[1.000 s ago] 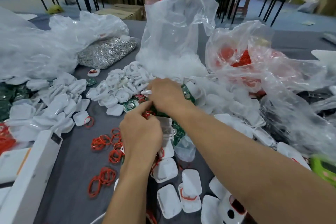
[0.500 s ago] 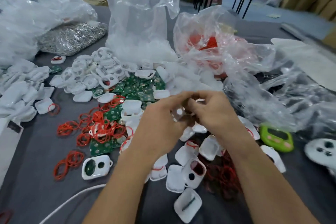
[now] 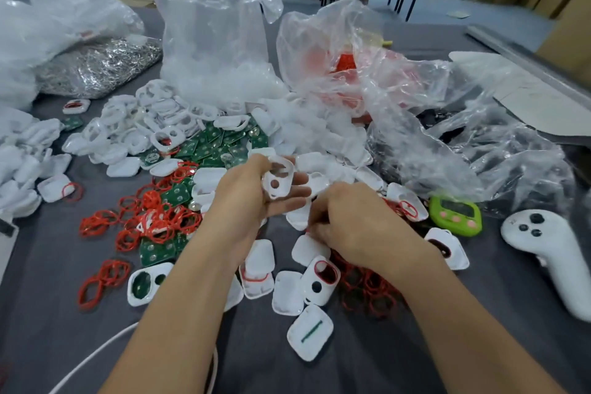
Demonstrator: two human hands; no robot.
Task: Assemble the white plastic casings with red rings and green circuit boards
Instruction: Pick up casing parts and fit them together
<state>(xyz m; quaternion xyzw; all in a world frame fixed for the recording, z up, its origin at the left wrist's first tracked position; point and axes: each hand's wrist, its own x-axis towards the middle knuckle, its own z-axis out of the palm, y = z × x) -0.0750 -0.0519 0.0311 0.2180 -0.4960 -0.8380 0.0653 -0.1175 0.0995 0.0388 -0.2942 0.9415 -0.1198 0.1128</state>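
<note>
Above a grey table [image 3: 48,269], the left hand [image 3: 246,198] is raised, thumb and fingers clamped on a white casing [image 3: 277,181] (two holes face the camera). The right hand [image 3: 348,224] sits lower, knuckles up, fingers curled down among loose red rings [image 3: 361,281]; their grip is hidden.

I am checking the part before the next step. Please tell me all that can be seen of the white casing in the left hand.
The white casing is a rounded plastic shell with a large oval opening above a small round hole. Both openings look empty. It stands nearly upright, held by the left hand, whose fingers show beneath it. The right hand is lower and does not touch it.
</note>
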